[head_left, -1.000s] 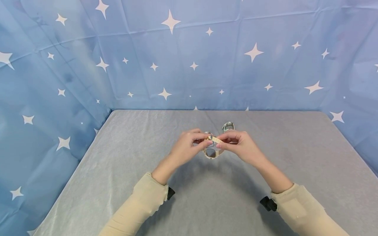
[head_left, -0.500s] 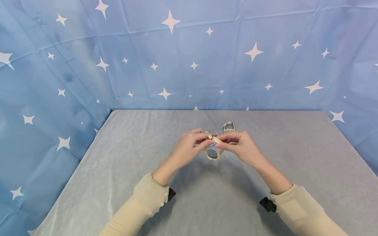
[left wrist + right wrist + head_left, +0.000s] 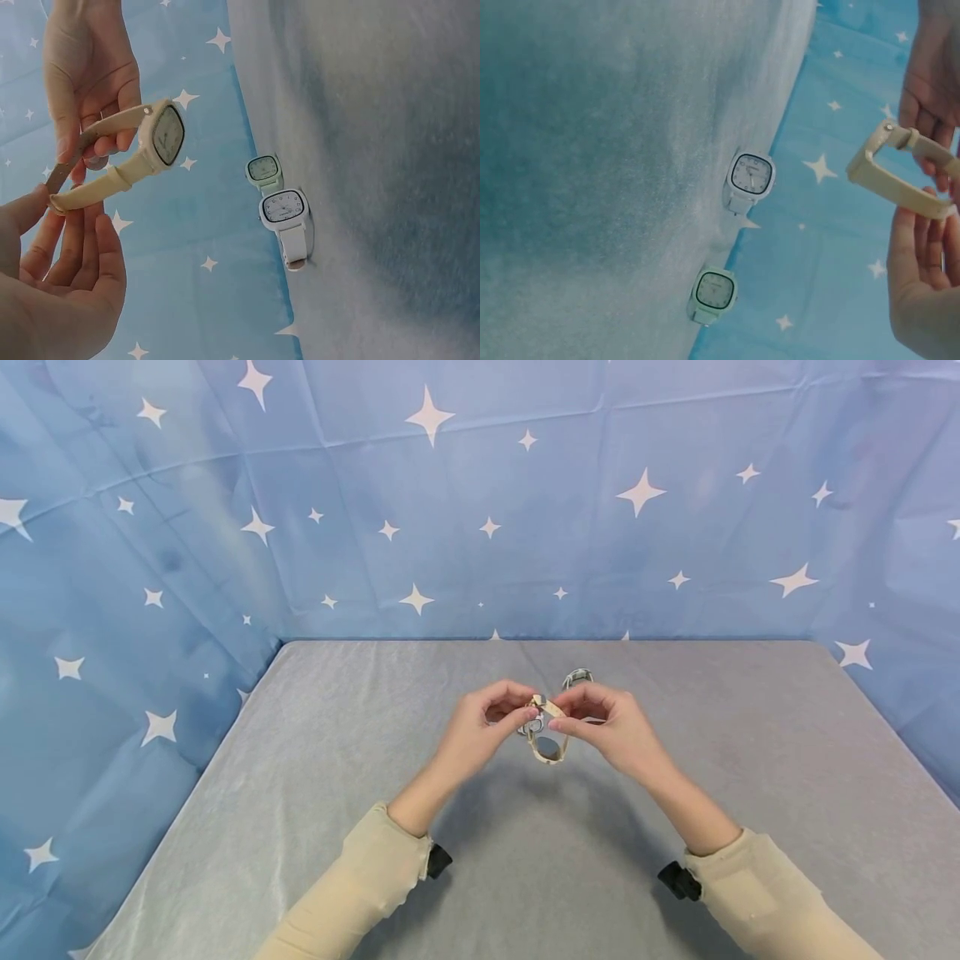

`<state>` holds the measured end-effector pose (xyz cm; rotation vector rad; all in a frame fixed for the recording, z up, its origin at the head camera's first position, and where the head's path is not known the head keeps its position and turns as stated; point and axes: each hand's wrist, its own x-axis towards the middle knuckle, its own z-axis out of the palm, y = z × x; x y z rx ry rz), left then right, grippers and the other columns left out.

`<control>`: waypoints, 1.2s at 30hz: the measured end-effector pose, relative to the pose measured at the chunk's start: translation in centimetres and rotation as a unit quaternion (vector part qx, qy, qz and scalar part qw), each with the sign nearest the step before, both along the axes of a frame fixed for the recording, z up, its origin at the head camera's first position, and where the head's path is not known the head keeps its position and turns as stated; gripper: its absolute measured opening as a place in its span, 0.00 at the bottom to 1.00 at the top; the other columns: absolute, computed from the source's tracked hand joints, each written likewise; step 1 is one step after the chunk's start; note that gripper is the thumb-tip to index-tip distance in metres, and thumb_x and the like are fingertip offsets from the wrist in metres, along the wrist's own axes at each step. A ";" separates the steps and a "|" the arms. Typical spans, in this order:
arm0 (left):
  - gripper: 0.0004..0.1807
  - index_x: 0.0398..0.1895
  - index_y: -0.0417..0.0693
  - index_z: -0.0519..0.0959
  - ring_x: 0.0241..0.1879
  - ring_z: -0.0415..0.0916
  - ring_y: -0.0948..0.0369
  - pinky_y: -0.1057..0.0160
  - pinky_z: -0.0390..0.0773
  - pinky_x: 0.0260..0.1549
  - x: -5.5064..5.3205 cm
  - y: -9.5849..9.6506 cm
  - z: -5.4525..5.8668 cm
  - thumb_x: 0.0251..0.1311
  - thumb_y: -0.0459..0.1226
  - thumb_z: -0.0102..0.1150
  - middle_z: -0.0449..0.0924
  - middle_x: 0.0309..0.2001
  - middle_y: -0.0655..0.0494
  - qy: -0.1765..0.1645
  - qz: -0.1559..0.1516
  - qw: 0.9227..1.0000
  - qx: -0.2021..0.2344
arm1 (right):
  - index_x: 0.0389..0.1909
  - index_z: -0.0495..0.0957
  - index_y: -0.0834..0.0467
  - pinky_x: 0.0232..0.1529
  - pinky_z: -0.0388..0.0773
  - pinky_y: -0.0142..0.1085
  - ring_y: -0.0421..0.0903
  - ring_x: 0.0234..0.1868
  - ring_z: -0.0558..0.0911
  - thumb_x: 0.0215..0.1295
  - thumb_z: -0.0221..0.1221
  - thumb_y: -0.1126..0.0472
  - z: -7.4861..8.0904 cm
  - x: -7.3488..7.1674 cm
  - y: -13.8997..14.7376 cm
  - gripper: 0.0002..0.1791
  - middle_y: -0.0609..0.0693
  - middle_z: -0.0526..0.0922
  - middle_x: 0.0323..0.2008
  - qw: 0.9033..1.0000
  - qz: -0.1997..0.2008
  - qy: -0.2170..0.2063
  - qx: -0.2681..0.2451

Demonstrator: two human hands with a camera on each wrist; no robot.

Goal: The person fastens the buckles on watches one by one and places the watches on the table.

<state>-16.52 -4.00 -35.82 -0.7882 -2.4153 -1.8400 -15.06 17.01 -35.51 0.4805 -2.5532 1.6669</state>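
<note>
Watch (image 3: 163, 136) (cream) — L hand (image 3: 474, 724) & R hand (image 3: 618, 724), fingers (image 3: 73, 247) pinching its strap (image 3: 91, 195); white watch (image 3: 285, 208) + green watch (image 3: 263, 169) — on worktop (image 3: 352, 710).

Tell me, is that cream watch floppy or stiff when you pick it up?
The cream watch is probably bendy, not limp: its strap bows into a loop, pinched by the left hand and right hand. Its chunky case looks heavier, so that end may droop. The strap looks matte, so probably not very slippery.
</note>
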 end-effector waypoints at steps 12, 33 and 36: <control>0.08 0.43 0.45 0.86 0.34 0.81 0.65 0.68 0.83 0.37 0.1 -0.1 0.2 0.63 0.36 0.66 0.88 0.39 0.50 0.009 0.008 1.000 -0.024 | 0.39 0.84 0.59 0.39 0.83 0.30 0.37 0.34 0.84 0.60 0.70 0.63 0.1 0.3 -0.2 0.08 0.54 0.85 0.35 1.000 0.004 0.003 -0.003; 0.13 0.48 0.48 0.84 0.35 0.81 0.65 0.71 0.76 0.32 0.2 -0.1 0.4 0.60 0.37 0.69 0.88 0.37 0.52 0.010 0.016 0.997 -0.075 | 0.42 0.80 0.63 0.42 0.84 0.28 0.35 0.37 0.84 0.60 0.68 0.68 -0.3 0.9 -0.5 0.11 0.59 0.85 0.39 1.000 0.006 0.010 -0.013; 0.11 0.46 0.49 0.84 0.34 0.79 0.66 0.71 0.75 0.31 0.2 -0.2 0.4 0.61 0.37 0.68 0.87 0.38 0.53 0.003 0.014 0.998 -0.069 | 0.42 0.81 0.63 0.42 0.84 0.28 0.35 0.37 0.84 0.60 0.68 0.67 -0.4 0.9 -0.5 0.10 0.59 0.86 0.39 1.000 0.003 0.011 -0.013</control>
